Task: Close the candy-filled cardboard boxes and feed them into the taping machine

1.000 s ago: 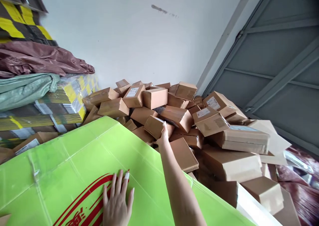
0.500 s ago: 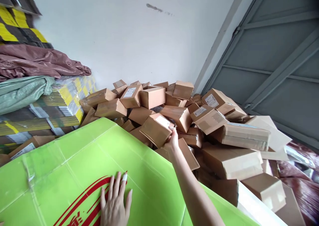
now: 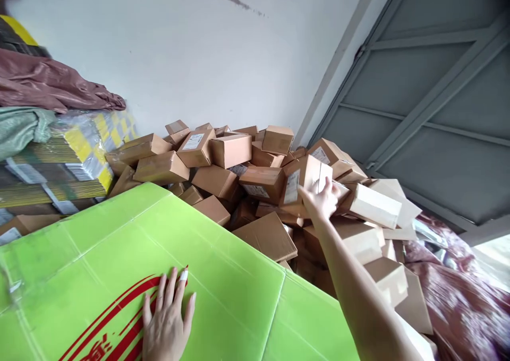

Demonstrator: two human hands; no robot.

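My left hand [image 3: 166,316] lies flat on a bright green panel [image 3: 223,292] with red printing, fingers stretched out. A white wrap covers one fingertip. My right arm reaches over the panel's edge to a heap of brown cardboard boxes. My right hand [image 3: 322,200] grips the near right side of a cardboard box [image 3: 303,172], its thumb and fingers bent against it. This box is tilted, with a white label on its left face. Its lower part is hidden among other boxes and behind my hand.
Loose cardboard boxes [image 3: 231,151] are piled unevenly against the white wall [image 3: 179,48]. Wrapped yellow-and-black stacks [image 3: 48,194] stand at left, with a maroon sack [image 3: 56,82] on top. A grey metal panel [image 3: 430,101] rises at right, above maroon plastic wrapping [image 3: 462,302].
My right hand has moved right and slightly up with a box, uncovering other boxes where it was. My left hand stays flat on the green panel. The view has swung slightly right.
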